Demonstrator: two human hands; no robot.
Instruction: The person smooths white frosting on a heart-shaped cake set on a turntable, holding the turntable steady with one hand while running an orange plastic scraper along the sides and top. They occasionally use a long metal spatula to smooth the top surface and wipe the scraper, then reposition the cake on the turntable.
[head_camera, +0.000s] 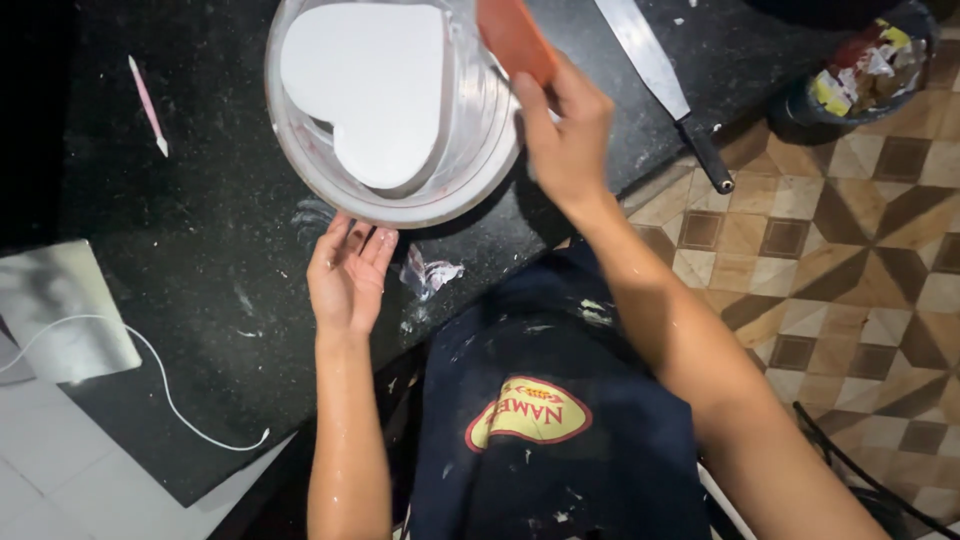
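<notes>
The white heart-shaped cake (365, 90) sits on a round turntable (440, 190) on the dark counter (200, 250), right in front of you. Your right hand (565, 135) is clamped on an orange scraper (512, 38), set upright against the cake's side so its edge meets the icing. Your left hand (345, 275) lies open, fingers spread, touching the turntable's near rim, placed to steady it. A long spatula (665, 85) rests just beside, within reach.

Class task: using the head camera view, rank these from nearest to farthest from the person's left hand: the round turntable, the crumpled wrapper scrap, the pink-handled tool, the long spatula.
From the left hand:
1. Round turntable, touching the fingertips, just above.
2. Crumpled wrapper scrap, close beside the hand.
3. Pink-handled tool, upper-left counter.
4. Long spatula, far upper right.
</notes>
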